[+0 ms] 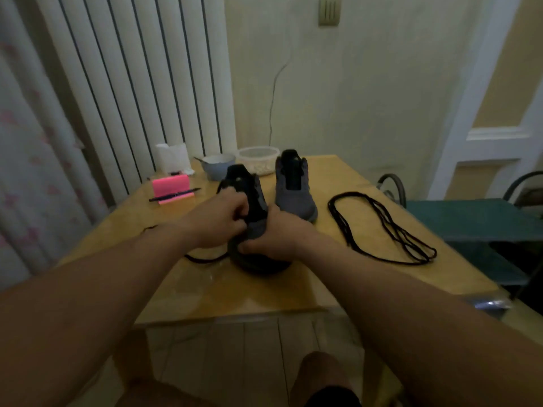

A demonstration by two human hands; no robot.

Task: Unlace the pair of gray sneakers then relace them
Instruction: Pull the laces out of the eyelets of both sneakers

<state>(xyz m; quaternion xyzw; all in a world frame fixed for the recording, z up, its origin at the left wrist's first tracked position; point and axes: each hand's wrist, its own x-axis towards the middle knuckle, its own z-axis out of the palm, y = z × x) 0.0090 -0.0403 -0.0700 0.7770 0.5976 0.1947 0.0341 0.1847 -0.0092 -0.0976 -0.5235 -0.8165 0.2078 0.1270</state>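
Note:
A gray sneaker stands on the wooden table in front of me, toe toward me. My left hand is curled at its lace area, fingers pinching something dark there. My right hand grips the toe and right side of the same shoe. A black lace trails from under the shoe to the left. The second gray sneaker stands upright to the right, without a lace. A loose black lace lies coiled in long loops further right.
At the table's back stand a gray bowl, a clear plastic container, a white tissue holder and a pink stand with a black pen. A chair with a green seat is on the right.

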